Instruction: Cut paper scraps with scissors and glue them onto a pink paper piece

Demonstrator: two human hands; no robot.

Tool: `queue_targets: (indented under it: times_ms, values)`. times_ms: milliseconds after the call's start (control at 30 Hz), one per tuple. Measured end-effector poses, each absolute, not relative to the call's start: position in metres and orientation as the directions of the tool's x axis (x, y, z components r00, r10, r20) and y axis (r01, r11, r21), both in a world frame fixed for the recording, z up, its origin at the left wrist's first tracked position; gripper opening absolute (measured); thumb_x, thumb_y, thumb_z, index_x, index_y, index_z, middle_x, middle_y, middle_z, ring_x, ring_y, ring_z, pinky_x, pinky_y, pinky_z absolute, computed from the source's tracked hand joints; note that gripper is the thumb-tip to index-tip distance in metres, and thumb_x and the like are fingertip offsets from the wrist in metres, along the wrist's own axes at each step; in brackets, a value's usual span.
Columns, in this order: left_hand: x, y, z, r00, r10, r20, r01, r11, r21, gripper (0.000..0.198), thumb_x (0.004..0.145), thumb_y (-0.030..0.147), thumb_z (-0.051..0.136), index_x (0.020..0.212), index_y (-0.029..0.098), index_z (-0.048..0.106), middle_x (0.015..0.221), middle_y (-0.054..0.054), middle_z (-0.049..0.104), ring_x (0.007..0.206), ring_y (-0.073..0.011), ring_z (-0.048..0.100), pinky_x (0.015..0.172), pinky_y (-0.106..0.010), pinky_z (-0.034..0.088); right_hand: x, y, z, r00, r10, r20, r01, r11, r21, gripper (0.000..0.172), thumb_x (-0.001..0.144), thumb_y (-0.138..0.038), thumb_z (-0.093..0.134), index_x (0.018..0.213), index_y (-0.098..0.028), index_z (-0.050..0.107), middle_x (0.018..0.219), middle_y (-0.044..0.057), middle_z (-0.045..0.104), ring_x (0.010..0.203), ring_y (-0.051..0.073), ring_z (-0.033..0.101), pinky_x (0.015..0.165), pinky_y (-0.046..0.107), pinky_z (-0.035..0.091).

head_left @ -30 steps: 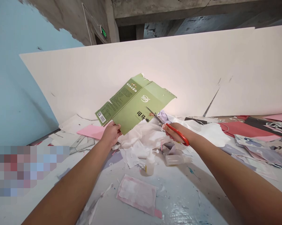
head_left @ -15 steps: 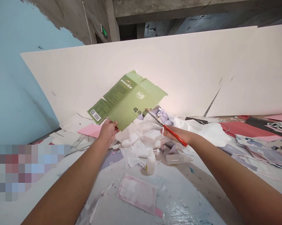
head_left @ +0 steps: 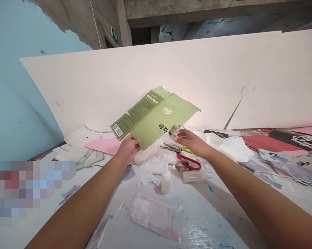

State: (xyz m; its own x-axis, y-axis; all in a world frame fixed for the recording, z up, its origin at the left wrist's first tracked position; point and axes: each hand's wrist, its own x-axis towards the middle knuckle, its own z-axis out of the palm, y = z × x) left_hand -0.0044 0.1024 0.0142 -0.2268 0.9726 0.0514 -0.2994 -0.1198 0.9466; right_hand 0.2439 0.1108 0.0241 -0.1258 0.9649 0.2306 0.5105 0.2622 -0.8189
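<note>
A flattened green card box (head_left: 150, 121) with printed text and a barcode is tilted up in front of me. My left hand (head_left: 130, 147) pinches its lower edge. At the card's lower right edge is my right hand (head_left: 188, 139), its fingers apart and near the card; whether the fingertips touch it is hard to tell. Scissors with red handles (head_left: 189, 162) lie on the heap of white scraps just below my right hand, a yellow handle beside them.
A small white glue bottle (head_left: 165, 181) stands in front of the scraps, with a clear container (head_left: 193, 176) beside it. A pink-edged white pad (head_left: 152, 215) lies nearer. Red, black and patterned sheets (head_left: 275, 142) are at the right; a white panel (head_left: 171, 69) rises behind.
The red-handled scissors have left my right hand and now lie on the scraps. My left hand and the green card have moved right and slightly down. My right hand has opened.
</note>
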Motion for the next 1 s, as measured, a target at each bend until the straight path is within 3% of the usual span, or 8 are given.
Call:
queue_targets:
  times_ms: [167, 300, 400, 567, 700, 900, 1000]
  values:
    - [0.012, 0.095, 0.008, -0.159, 0.987, 0.023, -0.277, -0.066, 0.959, 0.016, 0.062, 0.006, 0.060, 0.065, 0.017, 0.049, 0.056, 0.003, 0.054, 0.045, -0.0074, 0.051, 0.045, -0.019, 0.042, 0.219, 0.106, 0.014, -0.099, 0.957, 0.273, 0.199, 0.288, -0.937, 0.032, 0.086, -0.044, 0.032, 0.088, -0.020, 0.052, 0.095, 0.008, 0.064, 0.086, 0.017, 0.062, 0.072, 0.028, 0.051]
    - [0.014, 0.097, 0.005, -0.186, 0.982, 0.018, -0.262, -0.067, 0.963, 0.012, 0.068, 0.008, 0.059, 0.070, 0.016, 0.050, 0.059, 0.004, 0.053, 0.048, -0.0067, 0.052, 0.048, -0.019, 0.044, 0.201, 0.092, 0.005, -0.266, 0.946, 0.187, 0.160, 0.235, -0.959, 0.019, 0.076, -0.036, 0.053, 0.068, -0.018, 0.054, 0.065, 0.003, 0.065, 0.057, 0.014, 0.061, 0.055, 0.025, 0.050]
    - [0.010, 0.100, 0.005, -0.215, 0.977, 0.011, -0.231, -0.062, 0.971, 0.010, 0.078, 0.016, 0.056, 0.088, 0.015, 0.055, 0.077, 0.000, 0.059, 0.063, -0.0097, 0.057, 0.058, -0.024, 0.049, 0.197, 0.084, 0.008, -0.327, 0.933, 0.148, 0.202, 0.222, -0.954, 0.016, 0.069, -0.028, 0.060, 0.059, -0.017, 0.056, 0.053, 0.000, 0.061, 0.044, 0.011, 0.054, 0.041, 0.021, 0.041]
    - [-0.008, 0.106, 0.005, -0.236, 0.971, -0.031, -0.128, 0.001, 0.992, 0.032, 0.085, 0.031, 0.050, 0.113, 0.015, 0.051, 0.112, -0.008, 0.054, 0.094, -0.0192, 0.056, 0.077, -0.040, 0.049, 0.216, 0.091, 0.025, -0.183, 0.962, 0.200, 0.195, 0.235, -0.952, 0.009, 0.074, -0.024, 0.053, 0.067, -0.019, 0.055, 0.063, -0.002, 0.060, 0.046, 0.007, 0.052, 0.044, 0.018, 0.039]
    - [-0.022, 0.109, 0.000, -0.281, 0.960, -0.023, 0.021, 0.030, 0.999, 0.032, 0.085, 0.030, 0.051, 0.113, 0.015, 0.051, 0.113, -0.008, 0.054, 0.094, -0.0196, 0.056, 0.078, -0.040, 0.048, 0.231, 0.098, 0.035, -0.128, 0.974, 0.185, 0.188, 0.207, -0.960, 0.003, 0.071, -0.020, 0.055, 0.072, -0.018, 0.057, 0.061, 0.000, 0.062, 0.053, 0.011, 0.058, 0.052, 0.022, 0.046]
    - [-0.033, 0.112, -0.005, -0.333, 0.942, 0.046, 0.320, 0.067, 0.945, 0.033, 0.085, 0.030, 0.050, 0.114, 0.015, 0.049, 0.113, -0.008, 0.054, 0.094, -0.0191, 0.057, 0.078, -0.040, 0.049, 0.237, 0.098, 0.039, -0.138, 0.956, 0.260, 0.192, 0.283, -0.940, 0.015, 0.065, -0.015, 0.062, 0.079, -0.021, 0.059, 0.065, -0.002, 0.062, 0.060, 0.012, 0.059, 0.060, 0.026, 0.050]
    - [-0.033, 0.103, 0.006, -0.298, 0.947, 0.122, 0.484, 0.040, 0.874, 0.022, 0.081, 0.025, 0.055, 0.100, 0.014, 0.057, 0.106, -0.007, 0.057, 0.090, -0.0189, 0.057, 0.075, -0.038, 0.048, 0.235, 0.094, 0.044, -0.125, 0.938, 0.324, 0.196, 0.343, -0.919, 0.010, 0.066, -0.018, 0.060, 0.075, -0.020, 0.058, 0.067, -0.002, 0.061, 0.063, 0.013, 0.059, 0.060, 0.026, 0.048]
